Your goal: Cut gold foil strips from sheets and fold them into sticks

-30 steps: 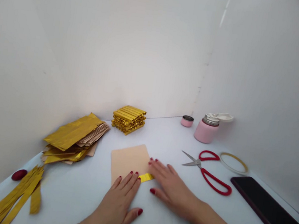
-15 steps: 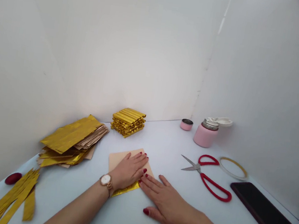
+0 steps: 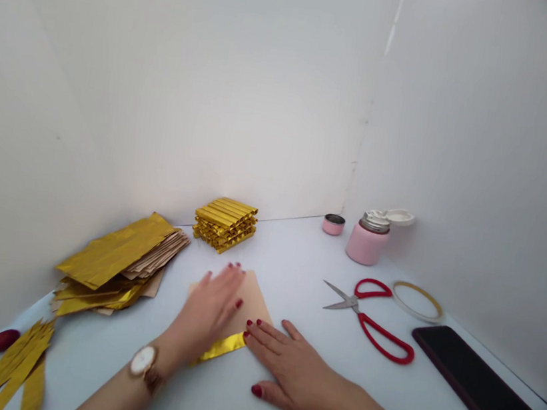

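A sheet of paper (image 3: 257, 300) lies on the table before me, beige side up, with a gold strip folded over along its near edge. Over its left part is my left hand (image 3: 209, 307), fingers stretched out and slightly smeared by motion; whether it touches the paper I cannot tell. It wears a watch. My right hand (image 3: 299, 373) rests flat at the paper's near right corner, fingertips on the end of the gold fold, thumb spread. Neither hand grips anything.
At the left are a stack of gold sheets (image 3: 119, 252), gold strips (image 3: 15, 366) and a dark red oval object (image 3: 2, 341). Behind stands a pile of rolled gold pieces (image 3: 225, 225). Rightward are open scissors (image 3: 354, 303), a tape roll (image 3: 417, 301), a pink bottle (image 3: 367, 244), its cap (image 3: 334, 225) and a phone (image 3: 485, 394).
My left hand has shifted left along the paper, baring more of the gold fold. My right hand stays at the corner. The whole view has shifted slightly.
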{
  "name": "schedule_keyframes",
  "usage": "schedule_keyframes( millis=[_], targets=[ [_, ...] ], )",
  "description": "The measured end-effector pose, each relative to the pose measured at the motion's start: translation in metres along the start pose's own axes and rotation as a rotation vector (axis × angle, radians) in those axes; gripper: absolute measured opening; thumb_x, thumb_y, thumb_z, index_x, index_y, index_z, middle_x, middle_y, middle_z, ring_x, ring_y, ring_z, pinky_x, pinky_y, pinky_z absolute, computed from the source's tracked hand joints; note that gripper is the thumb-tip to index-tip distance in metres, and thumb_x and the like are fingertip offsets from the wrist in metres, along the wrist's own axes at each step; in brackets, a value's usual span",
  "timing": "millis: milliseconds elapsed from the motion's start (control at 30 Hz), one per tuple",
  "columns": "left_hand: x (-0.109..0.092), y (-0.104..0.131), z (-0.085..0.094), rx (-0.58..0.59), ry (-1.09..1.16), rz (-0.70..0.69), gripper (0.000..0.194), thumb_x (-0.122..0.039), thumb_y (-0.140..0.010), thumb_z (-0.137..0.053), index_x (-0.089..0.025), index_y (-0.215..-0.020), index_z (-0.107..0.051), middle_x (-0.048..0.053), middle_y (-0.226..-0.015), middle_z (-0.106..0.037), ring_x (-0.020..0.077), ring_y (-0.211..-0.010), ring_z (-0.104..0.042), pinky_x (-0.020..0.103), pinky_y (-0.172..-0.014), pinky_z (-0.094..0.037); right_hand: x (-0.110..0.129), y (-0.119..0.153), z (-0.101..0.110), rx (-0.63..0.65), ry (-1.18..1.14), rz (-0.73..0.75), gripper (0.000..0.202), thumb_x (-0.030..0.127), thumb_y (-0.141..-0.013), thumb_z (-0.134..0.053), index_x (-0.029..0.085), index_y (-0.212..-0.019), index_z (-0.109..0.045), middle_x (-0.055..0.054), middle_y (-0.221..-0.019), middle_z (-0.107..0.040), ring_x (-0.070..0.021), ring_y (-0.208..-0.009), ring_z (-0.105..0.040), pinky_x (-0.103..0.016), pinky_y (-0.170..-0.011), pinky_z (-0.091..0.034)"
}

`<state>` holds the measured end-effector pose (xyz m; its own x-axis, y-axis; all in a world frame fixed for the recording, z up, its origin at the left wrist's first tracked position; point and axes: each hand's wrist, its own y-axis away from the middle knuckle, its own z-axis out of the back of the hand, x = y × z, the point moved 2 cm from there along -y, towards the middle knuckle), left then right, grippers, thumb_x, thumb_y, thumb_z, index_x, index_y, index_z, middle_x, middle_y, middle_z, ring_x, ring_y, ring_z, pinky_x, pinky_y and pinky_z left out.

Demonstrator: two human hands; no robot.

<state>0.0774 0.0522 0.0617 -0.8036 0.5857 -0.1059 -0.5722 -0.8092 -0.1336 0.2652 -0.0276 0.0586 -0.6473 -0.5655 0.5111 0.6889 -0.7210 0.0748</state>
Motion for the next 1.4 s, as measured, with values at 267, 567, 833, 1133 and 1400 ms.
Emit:
schedule_keyframes(
  millis=[267,567,833,1133,1400],
  targets=[
    [-0.02,0.039,-0.016,0.194,0.087,-0.19,0.051,-0.046,-0.094,-0.023,-0.025,-0.14,-0.018,0.004,-0.146,-0.019,0.0206,-0.133,-0.017,0.048,-0.105,-0.02,-0.003,-0.001,-0.003,-0.021,0.038,-0.002,0.064,0.054,-0.087,-0.035,0.024,-0.141,-0.019,-0.008,-0.146,-0.021,-0.0241,-0.133,-0.017,-0.052,-0.106,-0.011],
    [-0.014,0.041,-0.015,0.179,0.055,-0.114,0.052,-0.046,-0.093,-0.025,-0.027,-0.14,-0.015,0.004,-0.147,-0.017,0.022,-0.134,-0.014,0.051,-0.104,-0.019,-0.028,0.0,0.003,-0.251,0.191,-0.24,0.067,0.053,-0.087,-0.033,0.017,-0.141,-0.017,-0.01,-0.147,-0.014,-0.0259,-0.134,-0.011,-0.052,-0.106,-0.011],
    [0.013,0.033,-0.017,0.167,0.07,-0.008,0.048,-0.041,-0.095,-0.019,-0.023,-0.139,-0.023,0.004,-0.146,-0.021,0.0168,-0.133,-0.018,0.041,-0.105,-0.022,0.0,-0.006,-0.003,-0.021,0.037,-0.007,0.069,0.06,-0.085,-0.033,0.022,-0.141,-0.016,-0.01,-0.146,-0.019,-0.0252,-0.134,-0.016,-0.054,-0.105,-0.008],
    [0.022,0.013,-0.006,0.04,-0.018,0.148,0.051,-0.033,-0.094,-0.021,-0.011,-0.14,-0.019,0.015,-0.146,-0.014,0.0256,-0.135,-0.007,0.056,-0.103,-0.009,0.0,-0.005,-0.002,-0.019,0.03,-0.008,0.069,0.059,-0.085,-0.032,0.022,-0.141,-0.015,-0.01,-0.147,-0.016,-0.0253,-0.134,-0.014,-0.053,-0.105,-0.007],
    [-0.013,-0.033,-0.021,0.154,0.055,-0.082,0.048,-0.045,-0.094,-0.019,-0.024,-0.136,-0.029,0.003,-0.144,-0.027,0.0186,-0.132,-0.021,0.045,-0.103,-0.024,-0.002,-0.006,-0.003,-0.018,0.054,-0.007,0.071,0.059,-0.085,-0.034,0.022,-0.141,-0.014,-0.011,-0.146,-0.018,-0.0267,-0.134,-0.015,-0.054,-0.105,-0.007]
  ],
)
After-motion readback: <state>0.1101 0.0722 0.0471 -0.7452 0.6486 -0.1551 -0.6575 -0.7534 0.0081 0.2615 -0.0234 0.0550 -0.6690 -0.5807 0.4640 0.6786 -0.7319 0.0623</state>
